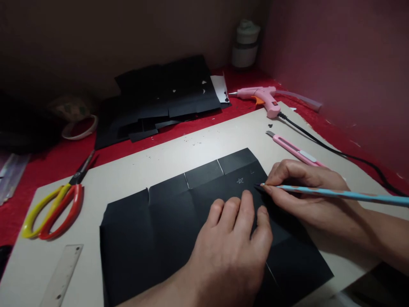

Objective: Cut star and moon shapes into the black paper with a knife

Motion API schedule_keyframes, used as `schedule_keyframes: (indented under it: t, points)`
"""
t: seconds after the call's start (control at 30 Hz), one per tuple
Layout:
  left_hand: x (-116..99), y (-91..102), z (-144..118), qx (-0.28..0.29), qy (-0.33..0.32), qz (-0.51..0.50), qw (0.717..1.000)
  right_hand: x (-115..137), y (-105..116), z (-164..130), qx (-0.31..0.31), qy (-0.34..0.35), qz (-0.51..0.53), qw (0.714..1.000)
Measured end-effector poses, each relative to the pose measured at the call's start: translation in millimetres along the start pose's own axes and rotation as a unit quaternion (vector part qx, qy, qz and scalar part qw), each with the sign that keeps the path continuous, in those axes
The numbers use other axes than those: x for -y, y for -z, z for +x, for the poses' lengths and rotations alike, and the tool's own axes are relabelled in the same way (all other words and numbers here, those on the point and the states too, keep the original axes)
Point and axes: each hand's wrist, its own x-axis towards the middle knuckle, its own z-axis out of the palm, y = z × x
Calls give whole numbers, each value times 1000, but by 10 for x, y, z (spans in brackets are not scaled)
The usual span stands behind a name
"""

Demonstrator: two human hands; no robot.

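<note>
On the table's grey board [179, 157], the left hand [230, 247] presses flat, fingers spread, on the black paper [153, 230] while the right hand [306, 196] grips a blue pencil [335, 194] (tip beside a small drawn star [240, 181]).

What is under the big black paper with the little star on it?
The black paper lies on a pale cardboard sheet, which rests on a red cloth. Anything directly beneath the paper is covered and cannot be seen.

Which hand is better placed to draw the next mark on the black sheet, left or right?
Right. The right hand holds the pencil, tip on the black sheet beside the small star; the left hand lies flat, pinning the sheet.
</note>
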Motion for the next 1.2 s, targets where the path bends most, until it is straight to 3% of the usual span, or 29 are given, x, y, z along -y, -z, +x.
schedule_keyframes:
  t: [0.33,1.2]
  points:
    - [-23,2,44,-21,21,17,999,-7,-8,5,11,-10,5,1000]
    - [-36,7,18,-8,7,21,1000,31,51,16,1,-28,-6,1000]
